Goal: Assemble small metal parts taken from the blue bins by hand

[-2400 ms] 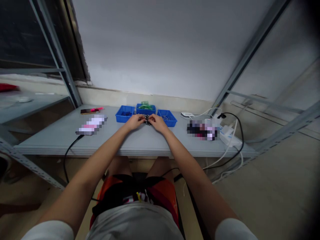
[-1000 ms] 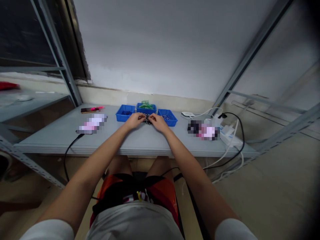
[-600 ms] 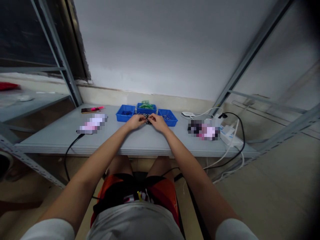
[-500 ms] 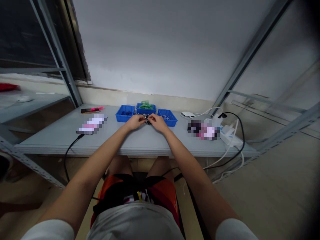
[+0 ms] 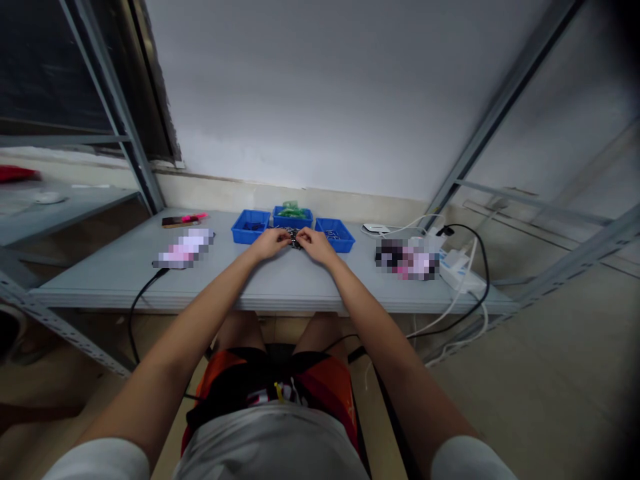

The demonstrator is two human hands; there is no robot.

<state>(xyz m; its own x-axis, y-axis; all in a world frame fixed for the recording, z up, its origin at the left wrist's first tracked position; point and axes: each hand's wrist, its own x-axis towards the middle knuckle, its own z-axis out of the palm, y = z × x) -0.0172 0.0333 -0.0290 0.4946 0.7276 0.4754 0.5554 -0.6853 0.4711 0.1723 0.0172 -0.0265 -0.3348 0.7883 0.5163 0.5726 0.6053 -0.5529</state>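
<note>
My left hand (image 5: 273, 243) and my right hand (image 5: 313, 244) meet over a small heap of dark and silvery parts (image 5: 295, 243) on the grey table. Fingers of both hands are pinched together close to each other; what sits between them is too small to make out. Just left of the heap stands a blue tray (image 5: 242, 236) with dark blue pieces in it. Behind it, another blue tray (image 5: 278, 220) bears green pieces and green plastic (image 5: 291, 212). To the right of my right hand, a third blue tray (image 5: 345, 247) contains thin silvery pieces.
A phone with a blurred screen (image 5: 184, 249) lies at left, a cable attached. Farther back are a dark flat object and a pink pen (image 5: 194, 218). On the right lie another blurred device (image 5: 406, 259), a power strip (image 5: 463, 275) and tangled cables. Metal shelf posts (image 5: 493, 110) flank the table.
Both hands stay over the heap in nearly the same place. Only slight finger movement shows, and the trays have not moved.
</note>
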